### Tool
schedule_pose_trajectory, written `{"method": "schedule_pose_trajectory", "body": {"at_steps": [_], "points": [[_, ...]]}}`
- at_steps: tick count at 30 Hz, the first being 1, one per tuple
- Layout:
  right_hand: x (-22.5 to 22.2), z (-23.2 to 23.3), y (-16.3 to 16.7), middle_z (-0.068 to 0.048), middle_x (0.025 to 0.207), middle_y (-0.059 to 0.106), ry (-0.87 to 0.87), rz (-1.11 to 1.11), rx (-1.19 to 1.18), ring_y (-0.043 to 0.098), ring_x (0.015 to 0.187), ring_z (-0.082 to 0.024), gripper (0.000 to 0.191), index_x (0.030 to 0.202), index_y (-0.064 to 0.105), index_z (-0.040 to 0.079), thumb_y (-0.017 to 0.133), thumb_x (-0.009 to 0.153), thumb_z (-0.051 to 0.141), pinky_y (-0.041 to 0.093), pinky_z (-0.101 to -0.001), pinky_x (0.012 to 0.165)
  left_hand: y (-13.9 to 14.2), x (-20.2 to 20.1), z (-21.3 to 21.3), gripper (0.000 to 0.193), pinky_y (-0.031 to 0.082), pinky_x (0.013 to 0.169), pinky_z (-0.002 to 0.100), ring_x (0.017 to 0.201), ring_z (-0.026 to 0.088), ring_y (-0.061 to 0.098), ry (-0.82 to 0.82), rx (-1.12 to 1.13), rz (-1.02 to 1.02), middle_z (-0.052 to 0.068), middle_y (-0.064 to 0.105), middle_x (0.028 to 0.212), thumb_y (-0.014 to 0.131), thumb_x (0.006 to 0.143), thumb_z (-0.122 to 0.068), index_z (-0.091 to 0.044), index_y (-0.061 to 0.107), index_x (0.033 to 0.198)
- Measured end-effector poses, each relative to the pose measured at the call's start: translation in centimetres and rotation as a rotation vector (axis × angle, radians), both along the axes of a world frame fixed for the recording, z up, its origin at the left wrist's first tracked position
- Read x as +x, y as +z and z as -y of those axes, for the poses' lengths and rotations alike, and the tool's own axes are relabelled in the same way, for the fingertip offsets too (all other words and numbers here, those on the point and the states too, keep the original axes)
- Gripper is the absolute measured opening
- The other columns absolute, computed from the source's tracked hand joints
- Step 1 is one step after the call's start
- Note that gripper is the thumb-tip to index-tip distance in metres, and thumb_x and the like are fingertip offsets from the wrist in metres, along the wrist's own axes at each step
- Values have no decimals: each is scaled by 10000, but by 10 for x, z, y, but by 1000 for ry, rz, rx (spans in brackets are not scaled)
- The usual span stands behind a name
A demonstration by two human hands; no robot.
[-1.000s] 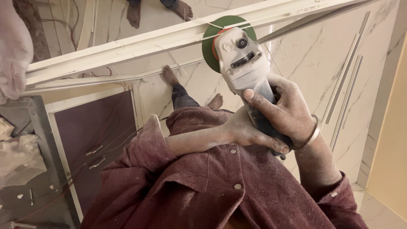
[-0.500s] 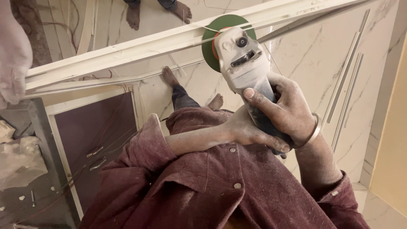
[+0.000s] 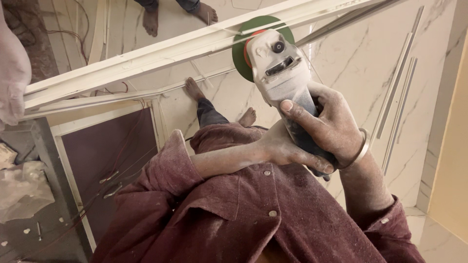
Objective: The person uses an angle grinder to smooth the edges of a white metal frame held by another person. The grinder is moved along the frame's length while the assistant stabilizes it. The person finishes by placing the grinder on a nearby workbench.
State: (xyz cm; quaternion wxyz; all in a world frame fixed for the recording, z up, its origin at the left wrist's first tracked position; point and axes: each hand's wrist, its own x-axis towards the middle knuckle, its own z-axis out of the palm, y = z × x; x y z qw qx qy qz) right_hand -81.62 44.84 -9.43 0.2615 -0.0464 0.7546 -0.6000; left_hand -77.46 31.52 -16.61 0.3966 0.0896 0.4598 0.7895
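Head view: both hands, right hand and left hand, wrapped tight around grinder body, disc at white trim, upper centre. Heavy, rigid, dusty-slick; hold the body, clear of disc.

no labels, signs or screens show in this view. the only package-like thing is a crumpled wad of pale, translucent plastic wrapping at the near left, lying on a dark grey surface beside the white-framed purple panel. it is grey-white, creased and shapeless, dusted over. whether it holds anything cannot be told. a smaller crumpled pale scrap sits just beyond it at the left edge.
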Motion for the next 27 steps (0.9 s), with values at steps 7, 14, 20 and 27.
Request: {"method": "schedule_pose_trajectory", "body": {"at_steps": [7, 14, 20, 27], "points": [[1, 0, -2, -132, 946, 740, -7, -11, -1, 725, 839, -166, 497, 1184, 684, -36, 719, 952, 402, 607, -304, 677, -4, 1, 1, 1035, 677, 942, 341, 1150, 247, 709, 10, -35, -68, 178, 634, 1270, 952, 658, -299, 89, 338, 1396], [1, 1, -2, -122, 902, 735, -28, 9, 50, 712, 788, -156, 480, 1153, 696, -28, 722, 936, 399, 593, -295, 640, -2, 0, 2, 968, 688, 908, 337, 1085, 240, 739, -3, -13, -63, 171, 678, 1204, 948, 673, -275, 105, 386, 1364], [2, 3, 1, -114, 902, 731, -48, 21, 42, 709, 794, -148, 484, 1156, 690, -28, 721, 933, 400, 590, -288, 637, -1, -1, 4, 996, 687, 924, 337, 1110, 246, 729, -16, -12, -45, 183, 654, 1237, 945, 667, -273, 98, 358, 1380], [3, 6, 7, -101, 902, 729, -54, 14, 36, 692, 793, -135, 473, 1151, 693, -33, 714, 949, 394, 574, -278, 641, -2, 0, 6, 1052, 669, 971, 343, 1186, 246, 686, -9, 6, -83, 195, 598, 1306, 957, 658, -274, 90, 308, 1402]]}}
